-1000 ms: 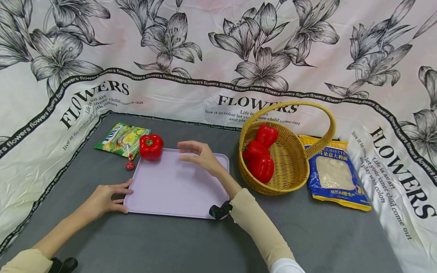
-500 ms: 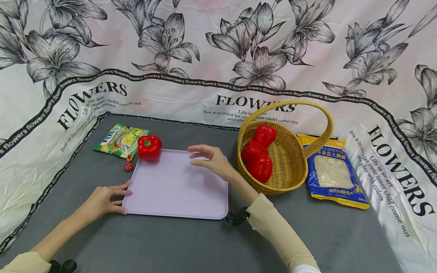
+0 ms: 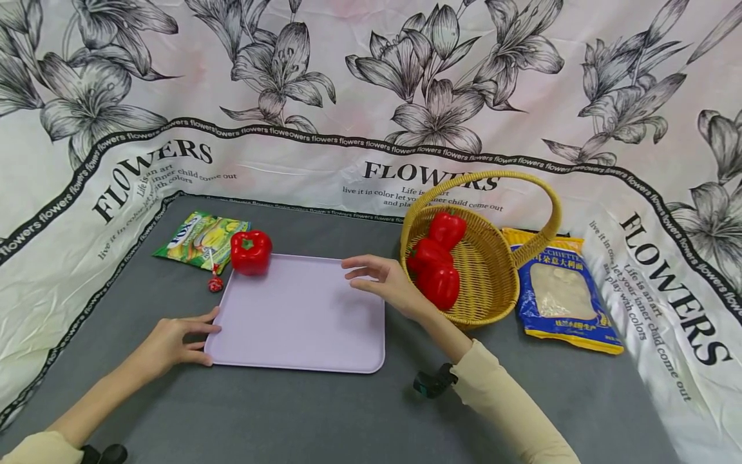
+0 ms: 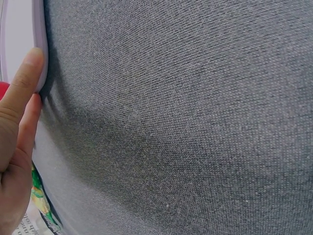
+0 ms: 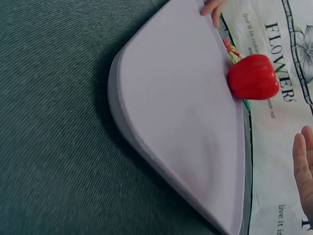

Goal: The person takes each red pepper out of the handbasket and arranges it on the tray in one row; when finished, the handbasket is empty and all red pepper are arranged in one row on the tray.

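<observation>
My left hand (image 3: pixel 168 345) rests with spread, fairly straight fingers against the left edge of a light purple tray (image 3: pixel 295 322). In the left wrist view, the thumb (image 4: pixel 28 73) lies on the tray's rim near a corner. My right hand (image 3: pixel 391 283) hovers over the tray's right edge, beside the wicker basket (image 3: pixel 487 283), fingers loosely extended and holding nothing. A red bell pepper (image 3: pixel 251 252) sits at the tray's far left corner, also seen in the right wrist view as a pepper (image 5: pixel 253 77). Several more red bell peppers (image 3: pixel 438 287) lie in the basket's left half.
A green snack packet (image 3: pixel 203 240) lies behind the tray's left side, with a red lollipop (image 3: pixel 215 283) at its front. Right of the basket is a blue and yellow pasta bag (image 3: pixel 562 290). The basket's tall handle (image 3: pixel 516 177) arches upward. A flowered cloth (image 3: pixel 290 161) hangs behind.
My right hand has moved right across the tray, from near its far middle toward the basket. The left hand stays at the tray's left edge. The view has shifted slightly.
</observation>
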A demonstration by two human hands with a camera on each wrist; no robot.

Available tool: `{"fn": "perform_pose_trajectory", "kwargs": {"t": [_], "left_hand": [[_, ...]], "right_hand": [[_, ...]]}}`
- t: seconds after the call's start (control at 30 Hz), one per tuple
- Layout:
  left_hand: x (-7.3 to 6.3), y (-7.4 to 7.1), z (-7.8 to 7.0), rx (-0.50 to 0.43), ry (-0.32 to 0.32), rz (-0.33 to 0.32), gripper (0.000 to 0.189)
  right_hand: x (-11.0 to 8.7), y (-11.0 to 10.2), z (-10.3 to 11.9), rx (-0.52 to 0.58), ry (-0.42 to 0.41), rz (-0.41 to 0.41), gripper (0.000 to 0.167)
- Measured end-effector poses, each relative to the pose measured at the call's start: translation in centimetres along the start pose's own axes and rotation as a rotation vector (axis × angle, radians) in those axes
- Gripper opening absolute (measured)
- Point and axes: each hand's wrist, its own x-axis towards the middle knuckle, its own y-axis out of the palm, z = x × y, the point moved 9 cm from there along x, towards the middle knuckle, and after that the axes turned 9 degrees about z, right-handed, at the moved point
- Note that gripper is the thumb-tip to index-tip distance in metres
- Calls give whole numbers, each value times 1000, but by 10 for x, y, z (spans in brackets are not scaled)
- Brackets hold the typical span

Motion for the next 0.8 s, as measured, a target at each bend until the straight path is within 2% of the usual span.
{"fn": "perform_pose_trajectory", "kwargs": {"t": [0.3, 0.53, 0.8], "left_hand": [[0, -1, 0, 17, 9, -13, 55], [-1, -2, 0, -5, 9, -2, 55], [-1, -1, -1, 3, 30, -14, 54]], "right_hand": [[-28, -30, 7, -32, 32, -59, 34], [-55, -58, 12, -43, 14, -100, 33], [-82, -77, 19, -101, 24, -120, 33]]}}
